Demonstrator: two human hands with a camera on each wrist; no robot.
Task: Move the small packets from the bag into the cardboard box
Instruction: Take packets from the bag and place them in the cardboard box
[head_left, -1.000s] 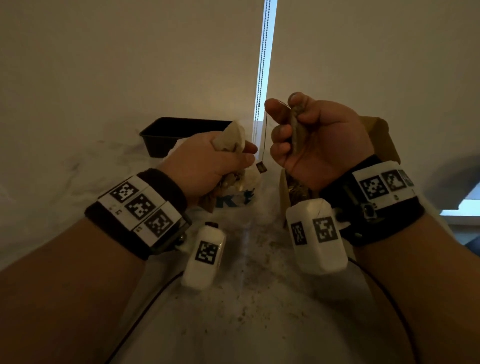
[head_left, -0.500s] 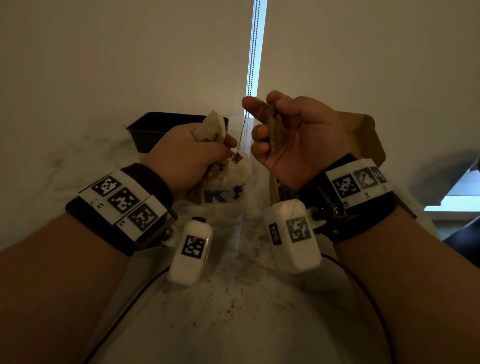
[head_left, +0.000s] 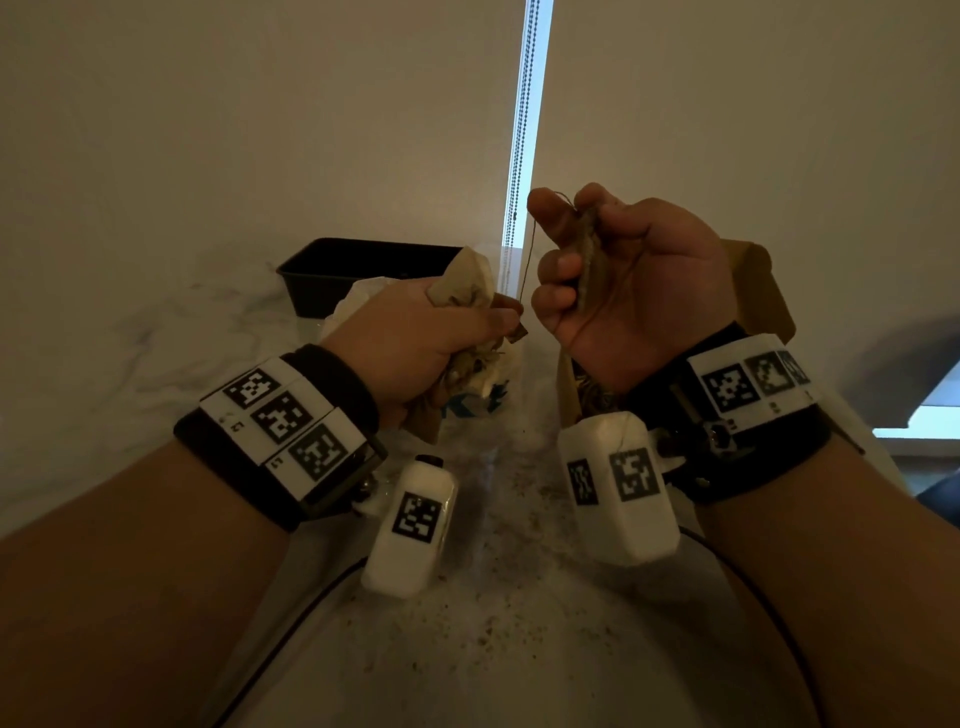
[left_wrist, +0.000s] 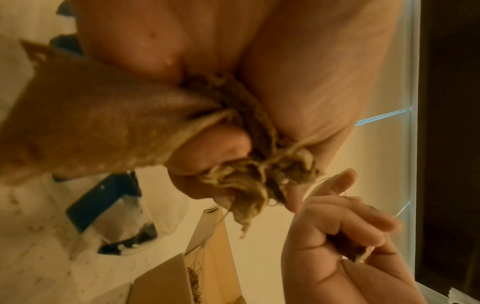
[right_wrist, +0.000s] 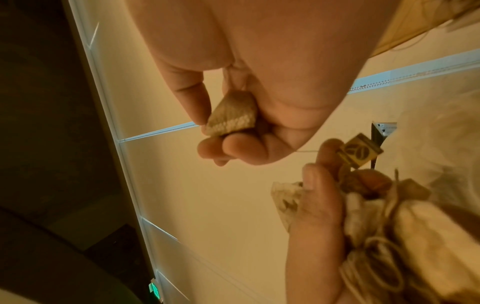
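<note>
My left hand (head_left: 467, 332) grips a clump of small tea packets (head_left: 467, 283) with tangled strings (left_wrist: 254, 176), held just above the white plastic bag (head_left: 483, 400). My right hand (head_left: 563, 260), raised palm-up beside it, pinches one flat brown packet (head_left: 589, 260) between thumb and fingers; the right wrist view shows that packet (right_wrist: 231, 115) end-on. Its thin string runs down to a paper tag (right_wrist: 359, 152) at my left thumb. The cardboard box (head_left: 763, 291) stands open behind and under my right wrist, with several packets inside.
A black plastic tray (head_left: 353, 265) sits at the back left against the wall. A bead chain (head_left: 519, 156) hangs in the bright gap between the blinds. Crumbs are scattered over the marble counter (head_left: 493, 623). Cables run from both wrist cameras.
The two hands have stayed close together above the bag. The dangling tag has come to rest against my left thumb, and the string between the hands is drawn taut.
</note>
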